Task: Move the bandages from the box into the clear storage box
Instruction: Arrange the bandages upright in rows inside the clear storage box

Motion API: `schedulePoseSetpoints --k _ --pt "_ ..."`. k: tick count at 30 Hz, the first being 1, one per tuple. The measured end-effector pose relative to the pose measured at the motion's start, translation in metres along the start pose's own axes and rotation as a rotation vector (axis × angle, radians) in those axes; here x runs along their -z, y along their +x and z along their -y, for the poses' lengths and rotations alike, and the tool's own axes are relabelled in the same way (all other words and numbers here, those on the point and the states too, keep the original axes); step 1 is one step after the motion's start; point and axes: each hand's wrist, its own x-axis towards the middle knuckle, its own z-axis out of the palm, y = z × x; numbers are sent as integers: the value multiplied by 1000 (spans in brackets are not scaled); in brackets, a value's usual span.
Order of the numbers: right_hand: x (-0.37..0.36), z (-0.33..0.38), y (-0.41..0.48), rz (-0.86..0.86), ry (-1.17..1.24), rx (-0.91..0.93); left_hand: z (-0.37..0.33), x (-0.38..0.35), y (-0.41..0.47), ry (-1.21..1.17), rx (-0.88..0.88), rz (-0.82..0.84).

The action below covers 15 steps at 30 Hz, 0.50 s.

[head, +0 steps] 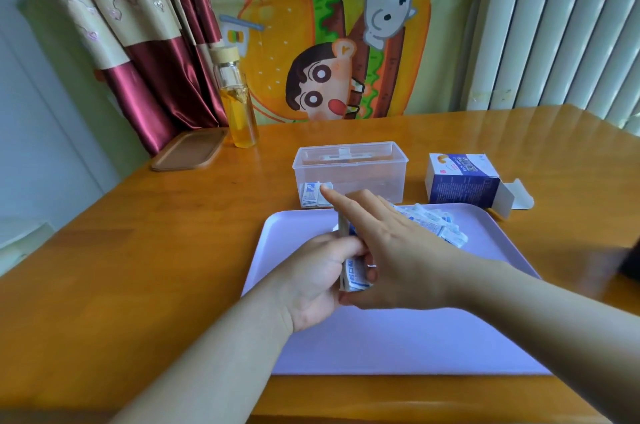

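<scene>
We're over the middle of the tray (381, 337). The left hand (311, 278) grips a stack (354, 276) of wrapped bandages, fingers curled round it, holding it on edge. The right hand (398, 250) lies against the top of that stack, fingers straight and pressed together, with the index tip reaching past the tray's far edge. Whether its thumb is clamping the stack, I can't tell.

At the tray's far right, partly behind the right hand, a loose pile (436, 224) of bandages lies on the tray. Just beyond the tray's far edge stands the clear box (349, 167), top open, with a few packets (313, 195) in the bottom of its left end. Off the tray's far right corner lies the carton (464, 181) on its side, end flap hanging open.

Well beyond the tray's far left corner, a bottle (239, 105) of yellow liquid stands beside a brown lid (188, 150) on the table (138, 250).
</scene>
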Motion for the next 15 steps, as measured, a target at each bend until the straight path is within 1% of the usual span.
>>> schedulePoseSetpoints --k 3,6,8,12,13,15 --pt "8 -2 4 28 45 8 -3 3 3 47 -31 -38" --pt "26 -7 13 31 335 -116 -12 13 7 50 -36 -50" --pt "36 -16 22 60 523 -212 -16 21 11 45 -28 -4" --pt "33 -35 38 83 813 -303 -23 34 25 76 -2 150" --pt "31 -38 42 68 856 -320 -26 37 29 80 -2 166" --pt "29 -45 53 11 860 -325 -34 40 40 103 -32 138"
